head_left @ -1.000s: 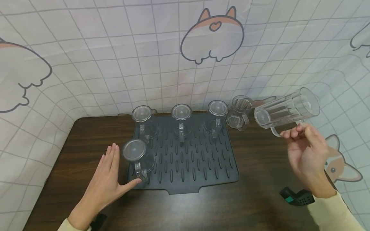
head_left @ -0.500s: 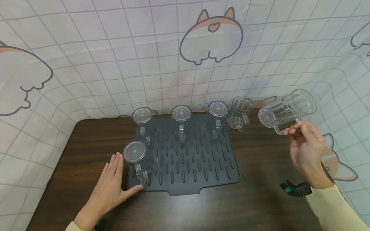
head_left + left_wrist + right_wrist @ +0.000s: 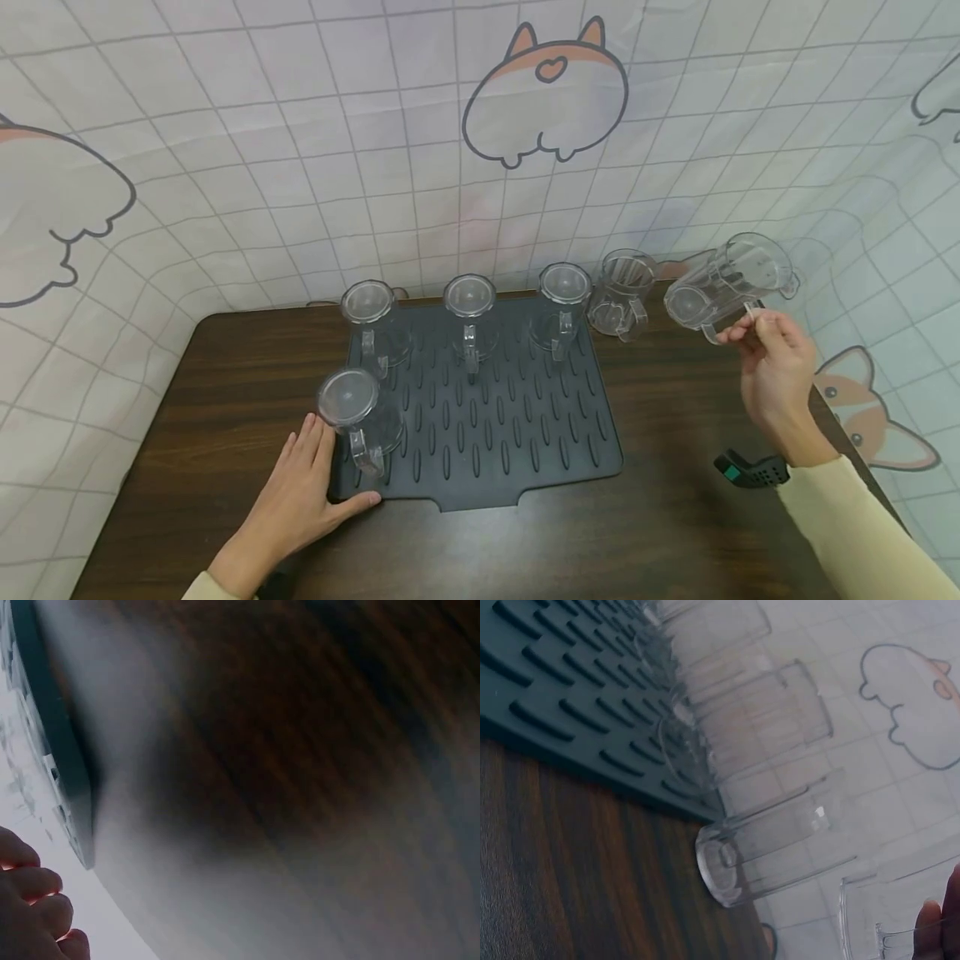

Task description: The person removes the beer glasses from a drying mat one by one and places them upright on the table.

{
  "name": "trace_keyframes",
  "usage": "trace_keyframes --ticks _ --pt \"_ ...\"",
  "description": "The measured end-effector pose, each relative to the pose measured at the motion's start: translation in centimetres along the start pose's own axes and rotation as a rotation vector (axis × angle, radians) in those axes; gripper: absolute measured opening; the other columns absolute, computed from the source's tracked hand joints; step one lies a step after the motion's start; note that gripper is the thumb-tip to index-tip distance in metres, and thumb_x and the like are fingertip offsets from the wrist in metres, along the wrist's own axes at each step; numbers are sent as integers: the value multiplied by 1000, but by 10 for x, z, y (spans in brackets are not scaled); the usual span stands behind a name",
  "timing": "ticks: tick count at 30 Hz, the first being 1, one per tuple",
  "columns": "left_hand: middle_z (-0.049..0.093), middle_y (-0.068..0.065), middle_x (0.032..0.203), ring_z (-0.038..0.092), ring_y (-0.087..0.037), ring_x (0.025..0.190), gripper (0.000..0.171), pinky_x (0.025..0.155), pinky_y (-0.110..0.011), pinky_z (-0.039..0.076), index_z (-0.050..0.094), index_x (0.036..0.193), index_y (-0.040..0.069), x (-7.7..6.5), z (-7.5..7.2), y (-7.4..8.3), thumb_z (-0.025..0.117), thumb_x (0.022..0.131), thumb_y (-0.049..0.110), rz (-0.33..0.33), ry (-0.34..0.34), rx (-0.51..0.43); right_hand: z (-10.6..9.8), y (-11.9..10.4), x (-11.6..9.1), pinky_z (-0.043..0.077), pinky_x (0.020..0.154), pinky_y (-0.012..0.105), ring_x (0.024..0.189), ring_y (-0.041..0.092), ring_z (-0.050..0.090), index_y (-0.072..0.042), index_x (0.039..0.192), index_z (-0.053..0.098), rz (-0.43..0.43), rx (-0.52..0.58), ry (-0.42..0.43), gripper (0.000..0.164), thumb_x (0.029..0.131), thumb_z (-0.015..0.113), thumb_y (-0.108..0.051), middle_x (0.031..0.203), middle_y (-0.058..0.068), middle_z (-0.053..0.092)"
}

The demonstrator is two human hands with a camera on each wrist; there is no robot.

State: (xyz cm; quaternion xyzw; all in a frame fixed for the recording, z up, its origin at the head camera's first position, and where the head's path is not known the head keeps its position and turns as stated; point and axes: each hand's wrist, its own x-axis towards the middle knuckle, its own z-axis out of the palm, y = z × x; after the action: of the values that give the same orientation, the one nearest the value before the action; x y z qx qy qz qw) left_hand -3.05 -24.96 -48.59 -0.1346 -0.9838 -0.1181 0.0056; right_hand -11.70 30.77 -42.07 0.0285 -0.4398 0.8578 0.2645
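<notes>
At the right, my right hand (image 3: 776, 367) grips the handle of a clear glass mug (image 3: 708, 292), which is tilted mouth up and to the right above the table. Its base edge and my fingers (image 3: 930, 930) show at the lower right of the right wrist view. My left hand (image 3: 296, 487) lies with straight fingers at the left edge of the dark drying mat (image 3: 525, 442), thumb near its front edge. Just beside those fingers, an upside-down glass mug (image 3: 351, 398) stands on the mat. Curved fingers (image 3: 49, 915) of that hand appear in the left wrist view.
Along the mat's back stand three more upturned mugs (image 3: 368, 302), (image 3: 470, 297), (image 3: 566, 284). An upright mug (image 3: 626, 283) stands on the dark wooden table (image 3: 660, 417) just right of the mat. Behind is a tiled-pattern cloth (image 3: 337, 167). A clear handle (image 3: 791, 283) shows behind the held mug.
My right hand has moved left with the held mug, which now tilts more upright. My left hand has slid right and nearer, up against the mat's left edge. The standing mugs stay put.
</notes>
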Motion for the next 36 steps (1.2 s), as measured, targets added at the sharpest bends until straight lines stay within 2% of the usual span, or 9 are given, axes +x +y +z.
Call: trace_keyframes --ticks 6,12,19,29,36 --pt "30 -31 166 29 -53 154 123 121 -71 30 27 160 -6 0 7 1 71 80 77 -9 -28 9 -3 12 7 60 67 26 64 22 65 9 84 61 15 -101 6 29 107 53 -7 73 13 62" --pt "32 -33 165 30 -53 153 120 121 -70 30 28 159 -7 -1 10 3 69 82 76 -17 -37 25 -7 20 11 59 69 24 64 19 66 6 84 61 36 -176 4 29 107 53 -10 73 10 63" --pt "33 -33 164 30 -53 153 116 122 -70 29 31 158 -8 -1 13 4 67 85 75 -36 -68 19 -9 29 13 59 70 23 64 18 66 3 84 62 58 -224 27 28 107 54 -9 73 8 63" --pt "30 -33 165 29 -52 155 116 123 -69 28 28 159 -9 0 10 8 63 88 76 -63 -127 7 -11 40 21 60 69 22 62 17 66 3 83 62 80 -287 38 28 107 52 -7 69 6 63" --pt "26 -35 166 27 -54 154 118 122 -69 29 23 160 -10 3 8 10 65 88 73 -58 -108 -13 -15 47 23 59 70 21 63 15 66 2 82 61 116 -350 58 29 108 51 -8 69 5 63"
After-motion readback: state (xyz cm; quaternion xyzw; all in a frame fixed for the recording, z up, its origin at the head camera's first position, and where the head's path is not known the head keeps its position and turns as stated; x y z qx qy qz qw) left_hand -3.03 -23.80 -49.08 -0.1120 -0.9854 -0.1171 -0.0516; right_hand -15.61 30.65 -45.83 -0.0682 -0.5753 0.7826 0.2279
